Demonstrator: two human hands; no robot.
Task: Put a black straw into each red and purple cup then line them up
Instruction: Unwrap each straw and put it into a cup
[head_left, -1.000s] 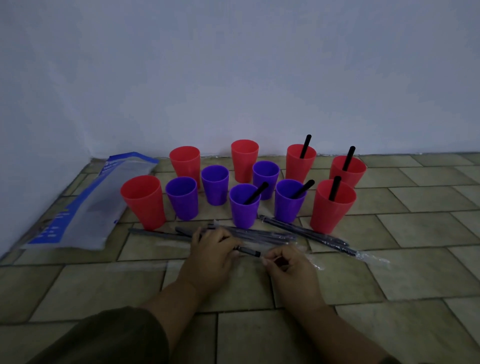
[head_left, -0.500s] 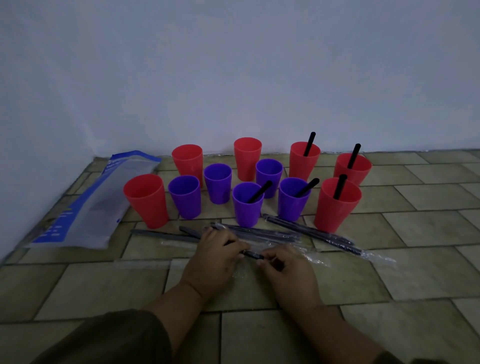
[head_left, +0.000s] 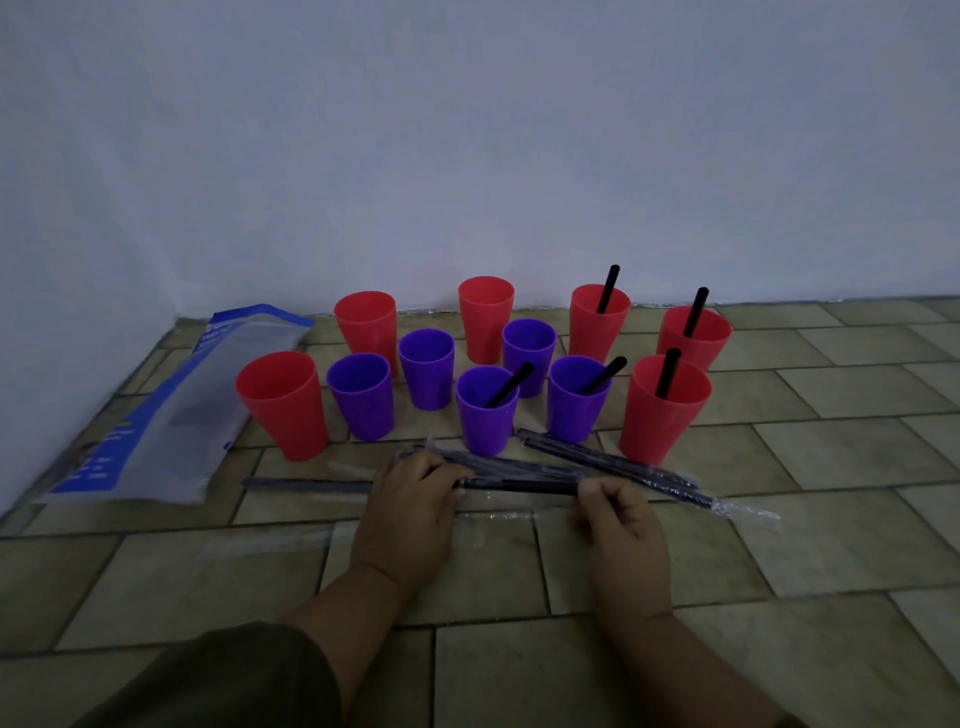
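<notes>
A: Status, left to right?

B: Landmark is the front purple cup (head_left: 487, 415). Far left of it, a blue bag (head_left: 156, 415) lies flat on the floor (head_left: 779, 571). There are six empty cups (head_left: 283, 405) left of and behind it. That cup and the four to its right each have a straw.

A: Hands?

B: Both are just in front of that cup. The left hand (head_left: 410, 514) is curled round one end of a black straw (head_left: 519, 487), and the right hand (head_left: 623, 540) pinches the other end. The straw sits level, low over the floor. Can't tell if its wrapper is off. The wrapped straws (head_left: 613, 462) lie front-right of the cup.

A: Risks?

B: The cups look light and are packed close. Reaching over the front ones to an empty cup behind could clip a leaning straw and tip its cup. Film left on the straw would end up in the cup. The loose wrappers could slide underhand.
</notes>
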